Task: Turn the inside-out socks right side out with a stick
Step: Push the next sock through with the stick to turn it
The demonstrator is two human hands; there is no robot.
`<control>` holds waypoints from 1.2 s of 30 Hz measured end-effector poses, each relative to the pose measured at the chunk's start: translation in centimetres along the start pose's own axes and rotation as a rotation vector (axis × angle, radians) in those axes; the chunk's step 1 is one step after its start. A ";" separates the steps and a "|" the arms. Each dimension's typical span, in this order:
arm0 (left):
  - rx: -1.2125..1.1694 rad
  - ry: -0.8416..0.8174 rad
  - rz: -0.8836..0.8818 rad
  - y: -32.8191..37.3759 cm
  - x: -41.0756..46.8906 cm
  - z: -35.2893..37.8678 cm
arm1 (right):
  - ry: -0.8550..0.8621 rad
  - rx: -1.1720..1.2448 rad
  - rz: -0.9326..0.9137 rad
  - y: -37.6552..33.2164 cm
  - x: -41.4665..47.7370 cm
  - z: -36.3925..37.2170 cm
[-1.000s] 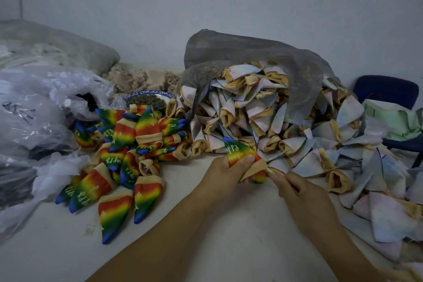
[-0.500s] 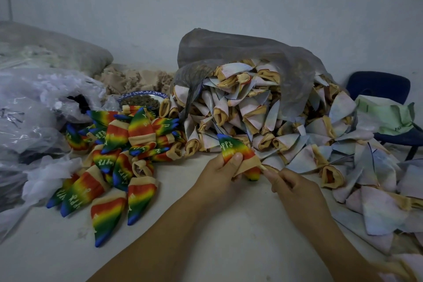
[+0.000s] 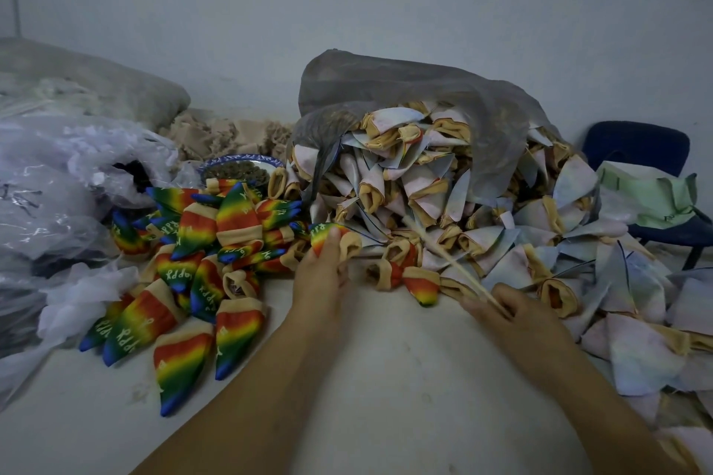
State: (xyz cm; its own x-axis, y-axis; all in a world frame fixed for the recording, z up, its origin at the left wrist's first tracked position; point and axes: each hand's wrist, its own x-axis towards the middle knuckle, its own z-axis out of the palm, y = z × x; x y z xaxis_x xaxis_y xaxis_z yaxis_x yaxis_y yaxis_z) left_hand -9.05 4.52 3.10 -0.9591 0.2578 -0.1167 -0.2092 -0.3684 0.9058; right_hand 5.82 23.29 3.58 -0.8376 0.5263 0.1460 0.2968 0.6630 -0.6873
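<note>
My left hand (image 3: 320, 278) holds a rainbow sock (image 3: 328, 237) with a tan cuff, right side out, at the edge of the rainbow pile (image 3: 193, 262). A thin pale stick (image 3: 443, 260) is gripped in my right hand (image 3: 509, 314), slanting up and left over the heap. Between the hands a partly turned sock (image 3: 409, 280) with red and rainbow showing lies on the white table (image 3: 366, 378). Pale inside-out socks (image 3: 443, 185) form a big heap spilling from a grey bag (image 3: 386, 89).
Crumpled clear plastic bags (image 3: 58, 185) lie at the left. A blue-rimmed bowl (image 3: 239, 166) stands behind the rainbow pile. A dark blue chair (image 3: 636, 150) with green cloth (image 3: 648, 197) stands at the right. More pale socks (image 3: 636, 339) spread to the right edge.
The stick has come out of the rainbow sock. My left hand has carried that sock left toward the rainbow pile. My right hand has moved right and back with the stick.
</note>
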 end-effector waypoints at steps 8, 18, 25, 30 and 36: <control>0.421 -0.449 0.116 -2.4 -3.6 2.6 | -0.100 0.514 0.049 -3.7 -1.6 2.8; 0.496 -0.598 0.039 -1.4 -3.1 2.1 | -0.040 0.566 0.007 -2.7 -1.0 2.4; 0.502 -0.540 0.128 -1.2 -2.9 1.9 | 0.134 0.196 -0.265 -3.1 -0.7 2.7; 0.266 -0.593 -0.004 -1.6 -3.2 2.0 | 0.092 0.283 -0.238 -2.8 -1.2 2.7; 0.428 -0.628 0.100 -1.6 -3.1 2.0 | 0.020 0.560 -0.077 -3.1 -1.3 2.4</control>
State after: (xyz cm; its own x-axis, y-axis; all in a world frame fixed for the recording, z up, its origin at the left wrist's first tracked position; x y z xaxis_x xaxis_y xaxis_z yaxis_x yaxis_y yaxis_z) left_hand -5.38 6.11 2.83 -0.6546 0.7477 0.1119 0.0877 -0.0720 0.9935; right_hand 4.85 19.28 3.77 -0.8366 0.5015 0.2203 -0.0578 0.3190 -0.9460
